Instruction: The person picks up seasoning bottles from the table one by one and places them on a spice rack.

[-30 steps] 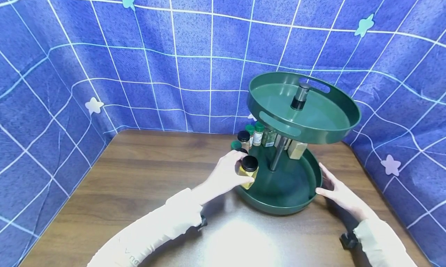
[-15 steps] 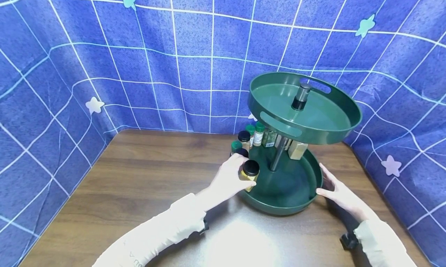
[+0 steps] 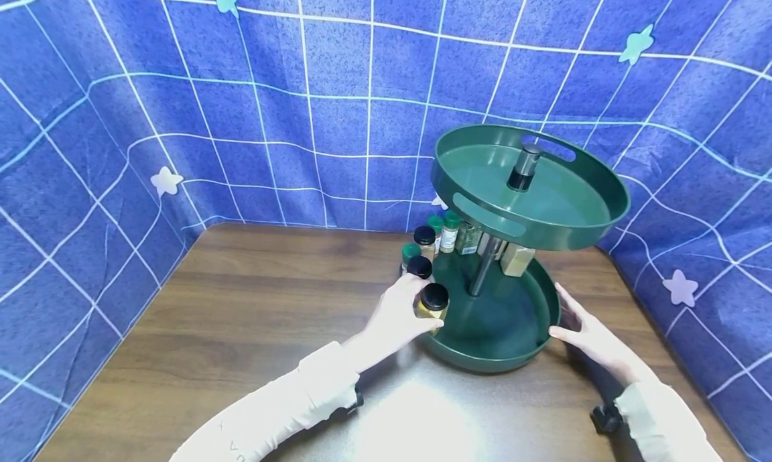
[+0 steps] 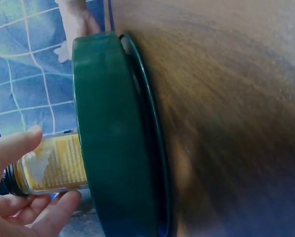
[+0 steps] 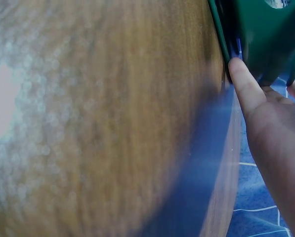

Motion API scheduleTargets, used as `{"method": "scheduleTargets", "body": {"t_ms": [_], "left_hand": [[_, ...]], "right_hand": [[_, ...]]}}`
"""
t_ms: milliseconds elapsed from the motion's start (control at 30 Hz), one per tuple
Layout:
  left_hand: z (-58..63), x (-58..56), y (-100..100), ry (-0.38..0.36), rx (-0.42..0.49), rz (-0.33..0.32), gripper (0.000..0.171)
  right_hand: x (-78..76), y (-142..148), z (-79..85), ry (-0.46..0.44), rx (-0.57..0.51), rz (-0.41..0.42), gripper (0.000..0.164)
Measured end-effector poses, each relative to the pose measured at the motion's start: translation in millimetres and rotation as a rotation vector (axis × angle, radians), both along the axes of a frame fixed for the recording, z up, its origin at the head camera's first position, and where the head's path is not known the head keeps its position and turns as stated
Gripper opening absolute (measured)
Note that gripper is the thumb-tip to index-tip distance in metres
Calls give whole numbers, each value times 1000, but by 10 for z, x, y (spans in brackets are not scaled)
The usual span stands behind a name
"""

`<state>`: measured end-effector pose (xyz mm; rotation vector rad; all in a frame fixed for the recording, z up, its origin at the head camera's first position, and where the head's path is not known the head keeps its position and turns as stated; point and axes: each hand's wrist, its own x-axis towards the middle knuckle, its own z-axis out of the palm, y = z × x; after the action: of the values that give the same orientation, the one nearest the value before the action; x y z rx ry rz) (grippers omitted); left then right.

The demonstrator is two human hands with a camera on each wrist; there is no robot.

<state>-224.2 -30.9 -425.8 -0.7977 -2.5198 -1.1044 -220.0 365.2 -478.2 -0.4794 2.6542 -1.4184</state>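
Observation:
My left hand (image 3: 398, 314) grips a square jar of yellow spice (image 4: 56, 160) with a black lid, thumb on one side and fingers on the other. The jar stands upright over the lower tray (image 3: 473, 363) of a green two-tier turntable, at its front left. In the left wrist view the tray wall hides the jar's bottom, so I cannot tell whether it touches the floor. My right hand (image 3: 588, 334) rests against the lower tray's right side, thumb and fingers spread along the wall. A black-lidded jar (image 3: 419, 267) stands just behind the held one.
Several jars, among them a green-capped bottle (image 3: 449, 233) and a beige box-shaped container (image 3: 516, 259), line the lower tray's back. The upper tray (image 3: 555, 194) overhangs them on a metal post (image 3: 484, 267). A blue grid curtain (image 3: 301, 113) borders the wooden table (image 3: 241, 301).
My left hand has lowered the yellow spice jar slightly toward the front of the lower tray. The right hand has stayed at the tray's side.

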Motion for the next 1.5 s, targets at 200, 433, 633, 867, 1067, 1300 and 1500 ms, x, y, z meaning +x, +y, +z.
{"method": "scheduleTargets", "body": {"t_ms": [200, 433, 633, 867, 1067, 1300, 1500], "left_hand": [[-58, 24, 22, 0, 18, -1, 65], [-88, 56, 35, -20, 25, -11, 59], [-88, 54, 41, -25, 29, -14, 61], [-85, 21, 46, -26, 18, -43, 63], [1, 18, 12, -21, -19, -66, 65], [185, 61, -182, -96, -104, -13, 64], [359, 129, -450, -137, -188, 67, 74]], "right_hand": [[4, 5, 1, -1, 3, -1, 81], [-9, -5, 7, -34, 28, -10, 82], [-8, 4, 16, -33, 40, -6, 83], [21, 27, 94, -78, 35, 24, 84], [9, 18, 241, -25, 70, 58, 86], [9, -170, 541, 161, 230, 10, 82], [64, -521, 809, 276, 312, -80, 75]]}}
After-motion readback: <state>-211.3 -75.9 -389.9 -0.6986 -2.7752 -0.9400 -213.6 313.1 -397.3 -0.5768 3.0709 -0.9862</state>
